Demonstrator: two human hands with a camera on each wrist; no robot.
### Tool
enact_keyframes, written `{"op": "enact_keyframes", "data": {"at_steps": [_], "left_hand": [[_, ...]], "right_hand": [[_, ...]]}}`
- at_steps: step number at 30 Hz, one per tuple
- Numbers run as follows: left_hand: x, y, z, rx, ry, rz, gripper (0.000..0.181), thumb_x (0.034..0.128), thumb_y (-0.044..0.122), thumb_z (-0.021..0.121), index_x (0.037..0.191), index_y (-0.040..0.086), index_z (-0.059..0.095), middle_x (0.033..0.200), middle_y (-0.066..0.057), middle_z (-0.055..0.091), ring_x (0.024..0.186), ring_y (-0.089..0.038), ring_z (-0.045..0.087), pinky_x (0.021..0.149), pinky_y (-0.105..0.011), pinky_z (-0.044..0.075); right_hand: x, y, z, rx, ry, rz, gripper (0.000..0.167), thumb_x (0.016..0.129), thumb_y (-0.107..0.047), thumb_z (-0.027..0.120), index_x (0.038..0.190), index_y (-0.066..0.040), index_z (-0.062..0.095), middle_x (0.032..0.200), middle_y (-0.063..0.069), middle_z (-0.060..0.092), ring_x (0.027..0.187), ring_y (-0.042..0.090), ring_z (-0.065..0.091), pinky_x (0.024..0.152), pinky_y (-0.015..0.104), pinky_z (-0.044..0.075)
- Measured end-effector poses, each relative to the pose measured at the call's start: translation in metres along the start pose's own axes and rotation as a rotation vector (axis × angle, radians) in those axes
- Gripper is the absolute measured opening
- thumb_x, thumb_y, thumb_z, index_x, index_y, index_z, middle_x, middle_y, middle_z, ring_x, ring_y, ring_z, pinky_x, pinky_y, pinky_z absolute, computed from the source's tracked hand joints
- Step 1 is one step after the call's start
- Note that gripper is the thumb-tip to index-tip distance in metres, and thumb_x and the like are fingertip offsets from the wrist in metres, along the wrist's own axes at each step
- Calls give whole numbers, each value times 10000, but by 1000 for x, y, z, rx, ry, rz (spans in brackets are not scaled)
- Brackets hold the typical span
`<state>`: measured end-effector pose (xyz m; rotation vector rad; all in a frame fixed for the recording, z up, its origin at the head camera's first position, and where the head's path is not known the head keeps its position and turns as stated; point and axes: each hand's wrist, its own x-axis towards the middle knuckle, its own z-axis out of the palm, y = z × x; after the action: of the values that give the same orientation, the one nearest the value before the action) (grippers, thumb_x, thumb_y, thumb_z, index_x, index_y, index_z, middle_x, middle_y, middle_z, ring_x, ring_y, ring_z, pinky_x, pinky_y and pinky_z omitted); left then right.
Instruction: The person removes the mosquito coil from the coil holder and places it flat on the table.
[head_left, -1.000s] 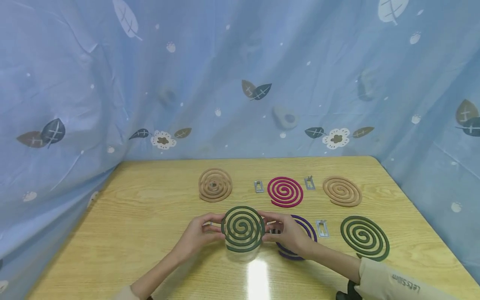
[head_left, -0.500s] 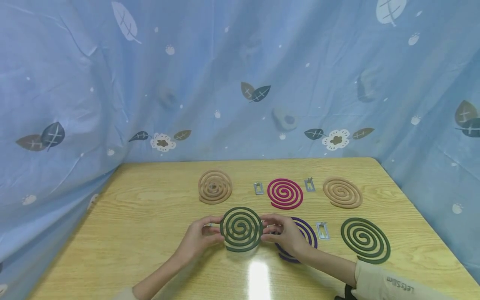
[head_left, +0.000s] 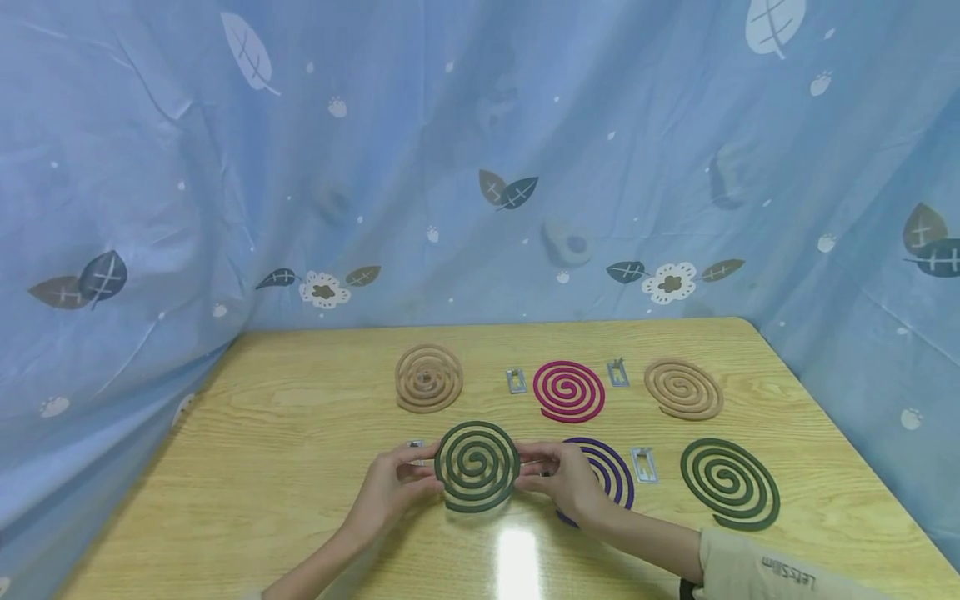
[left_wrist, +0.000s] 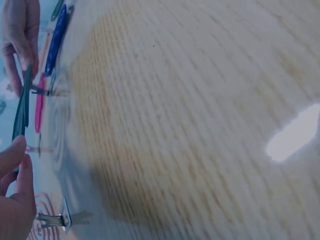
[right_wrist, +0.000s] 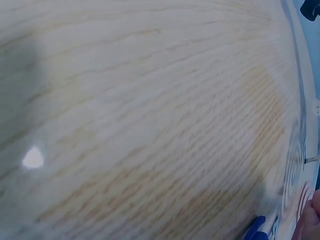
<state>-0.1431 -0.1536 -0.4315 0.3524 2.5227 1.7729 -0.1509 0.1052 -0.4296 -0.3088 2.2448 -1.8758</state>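
Note:
A dark green mosquito coil (head_left: 477, 467) is held up over the table between both hands, its flat spiral facing the head camera. My left hand (head_left: 386, 490) pinches its left rim with thumb and fingers. On the opposite rim, my right hand (head_left: 572, 482) pinches it the same way. The left wrist view catches the green coil (left_wrist: 21, 107) nearly edge-on, with a small gap along part of its edge. Behind my right hand lies a purple coil (head_left: 618, 477), partly covered. A metal coil stand (head_left: 415, 445) shows just beyond my left fingers.
On the wooden table (head_left: 285, 417) lie a tan coil (head_left: 408, 387) at back left, a magenta coil (head_left: 568, 392), another tan coil (head_left: 684, 389) and a green coil (head_left: 731, 485) at right. Several metal stands (head_left: 644, 465) lie between them. A blue curtain (head_left: 450, 167) hangs behind.
Both hands and the green coil have shifted slightly left and down in the head view, which itself has tilted a little. The stand beyond my left fingers has come into sight. Both hands keep their grip.

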Motion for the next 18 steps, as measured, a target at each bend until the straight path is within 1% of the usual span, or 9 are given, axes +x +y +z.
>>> {"op": "enact_keyframes", "data": {"at_steps": [3, 6, 9, 13, 18], "left_hand": [[-2, -1, 0, 11, 6, -16, 442, 734, -2, 771, 1144, -85, 626, 1149, -234, 624, 899, -264, 664, 819, -231, 568], [-3, -2, 0, 5, -2, -22, 432, 736, 2, 774, 1131, -92, 629, 1148, -241, 624, 885, -247, 663, 815, -231, 568], [-3, -4, -1, 5, -14, -13, 432, 738, -2, 771, 1132, -100, 624, 1173, -252, 612, 906, -260, 658, 824, -233, 566], [-3, -6, 0, 6, -16, -12, 459, 736, -5, 768, 1151, -113, 603, 1158, -250, 619, 932, -280, 653, 852, -238, 558], [-3, -7, 4, 10, 13, -28, 465, 714, -44, 765, 1143, -121, 601, 1127, -251, 631, 934, -285, 660, 861, -266, 559]], "right_hand": [[-1, 1, 2, 24, 18, 32, 391, 748, 96, 729, 1116, 146, 607, 1129, 260, 638, 855, 262, 671, 770, 233, 582], [-1, 1, 4, 47, 24, 60, 367, 737, 122, 723, 1085, 157, 611, 1160, 274, 619, 847, 248, 674, 775, 238, 582], [-1, 1, 5, 79, 30, 91, 381, 733, 146, 713, 1098, 156, 604, 1165, 276, 612, 847, 230, 671, 774, 240, 583], [0, 0, 8, 112, 37, 111, 424, 730, 167, 704, 1135, 165, 581, 1107, 277, 627, 843, 212, 672, 767, 235, 583], [1, 0, 9, 149, 31, 115, 442, 736, 179, 692, 1155, 191, 550, 1026, 277, 650, 825, 197, 679, 773, 239, 582]]}}
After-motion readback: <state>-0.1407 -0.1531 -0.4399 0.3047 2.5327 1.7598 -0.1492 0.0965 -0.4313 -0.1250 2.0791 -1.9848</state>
